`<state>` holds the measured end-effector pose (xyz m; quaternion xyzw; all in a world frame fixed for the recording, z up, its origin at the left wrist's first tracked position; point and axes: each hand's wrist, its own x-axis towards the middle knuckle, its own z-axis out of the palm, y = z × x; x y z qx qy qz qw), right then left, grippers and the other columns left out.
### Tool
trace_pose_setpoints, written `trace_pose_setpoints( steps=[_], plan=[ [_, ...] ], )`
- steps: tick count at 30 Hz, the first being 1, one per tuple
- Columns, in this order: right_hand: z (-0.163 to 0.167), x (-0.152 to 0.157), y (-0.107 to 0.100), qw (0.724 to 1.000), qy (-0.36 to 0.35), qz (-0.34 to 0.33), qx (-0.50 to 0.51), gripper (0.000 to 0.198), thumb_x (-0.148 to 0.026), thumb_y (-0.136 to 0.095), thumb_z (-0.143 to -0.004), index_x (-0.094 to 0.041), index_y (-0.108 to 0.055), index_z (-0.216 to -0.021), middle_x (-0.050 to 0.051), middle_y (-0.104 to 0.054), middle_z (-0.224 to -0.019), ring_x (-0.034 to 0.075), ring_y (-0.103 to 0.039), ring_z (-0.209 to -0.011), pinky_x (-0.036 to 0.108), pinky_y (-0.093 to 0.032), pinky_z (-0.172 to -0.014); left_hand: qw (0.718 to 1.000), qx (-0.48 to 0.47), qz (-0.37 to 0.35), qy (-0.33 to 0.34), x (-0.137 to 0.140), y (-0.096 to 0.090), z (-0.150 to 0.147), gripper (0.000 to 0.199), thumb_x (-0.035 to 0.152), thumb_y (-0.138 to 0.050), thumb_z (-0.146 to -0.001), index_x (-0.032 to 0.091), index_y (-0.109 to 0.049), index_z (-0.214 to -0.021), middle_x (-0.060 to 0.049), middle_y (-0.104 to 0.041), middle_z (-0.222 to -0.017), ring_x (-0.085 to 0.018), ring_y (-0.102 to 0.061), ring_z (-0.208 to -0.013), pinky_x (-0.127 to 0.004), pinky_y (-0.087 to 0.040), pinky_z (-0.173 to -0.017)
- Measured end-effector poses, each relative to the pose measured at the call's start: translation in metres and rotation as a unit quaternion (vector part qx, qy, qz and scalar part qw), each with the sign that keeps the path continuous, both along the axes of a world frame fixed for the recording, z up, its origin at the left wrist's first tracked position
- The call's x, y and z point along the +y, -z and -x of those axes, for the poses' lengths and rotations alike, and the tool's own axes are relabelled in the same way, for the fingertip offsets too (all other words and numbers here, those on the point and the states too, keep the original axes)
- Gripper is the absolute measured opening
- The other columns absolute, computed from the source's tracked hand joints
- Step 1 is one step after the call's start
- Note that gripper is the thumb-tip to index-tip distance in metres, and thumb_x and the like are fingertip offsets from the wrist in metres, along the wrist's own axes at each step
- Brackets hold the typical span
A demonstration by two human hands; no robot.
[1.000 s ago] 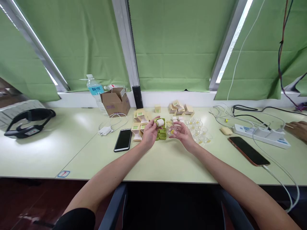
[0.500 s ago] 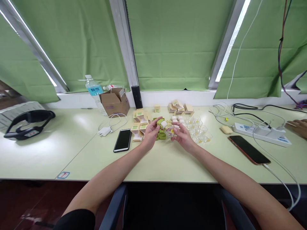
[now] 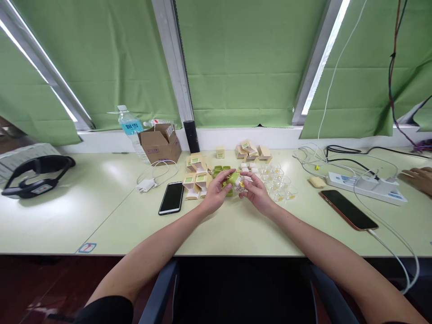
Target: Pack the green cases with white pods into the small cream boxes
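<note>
Pinching a small green-and-white piece (image 3: 233, 178) in its fingertips, the left hand (image 3: 216, 193) holds it above the pale green table (image 3: 111, 211), meeting the right hand (image 3: 256, 192), whose fingers close on a small clear cup (image 3: 241, 183). Both are raised together, probably so the parts can be fitted. More clear cups (image 3: 280, 182), green trays (image 3: 221, 171) and little cardboard boxes (image 3: 195, 177) lie just beyond, within easy reach.

Single head-worn view, forward-down over the desk (image 3: 101, 211).
</note>
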<state>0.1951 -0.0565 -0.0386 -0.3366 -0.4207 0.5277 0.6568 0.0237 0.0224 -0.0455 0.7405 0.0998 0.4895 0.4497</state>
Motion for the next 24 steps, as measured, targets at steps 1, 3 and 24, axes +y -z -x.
trace_pose_setpoints(
  steps=[1, 3, 24],
  plan=[
    [0.0, 0.0, 0.0, 1.0, 0.0, -0.001, -0.001, 0.051, -0.049, -0.09, -0.073, -0.027, -0.063, -0.111, 0.001, -0.07, -0.088, 0.016, -0.062, -0.074, 0.028, -0.051, -0.058, 1.0, 0.001, -0.006, 0.0, 0.0, 0.0, 0.0, 0.048, 0.043, -0.067, -0.097, 0.026, -0.062, -0.141, -0.012, -0.061, -0.143, -0.028, -0.056, -0.134, -0.04, -0.045, -0.113],
    [-0.001, 0.0, 0.001, 1.0, 0.0, -0.004, -0.004, 0.051, -0.048, -0.089, -0.073, -0.028, -0.063, -0.112, 0.0, -0.07, -0.088, 0.016, -0.062, -0.073, 0.029, -0.051, -0.058, 1.0, 0.003, -0.013, 0.002, 0.0, 0.0, 0.0, 0.047, 0.042, -0.067, -0.097, 0.026, -0.063, -0.141, -0.012, -0.062, -0.142, -0.028, -0.056, -0.134, -0.041, -0.044, -0.113],
    [-0.004, 0.002, 0.002, 0.996, 0.05, -0.044, -0.058, 0.055, -0.05, -0.088, -0.074, -0.031, -0.058, -0.117, 0.002, -0.071, -0.101, 0.023, -0.07, -0.09, 0.042, -0.064, -0.077, 0.996, 0.04, 0.009, -0.074, -0.01, -0.005, -0.001, 0.05, 0.036, -0.07, -0.092, 0.025, -0.053, -0.137, -0.013, -0.066, -0.133, -0.027, -0.06, -0.127, -0.044, -0.048, -0.105]
  ],
)
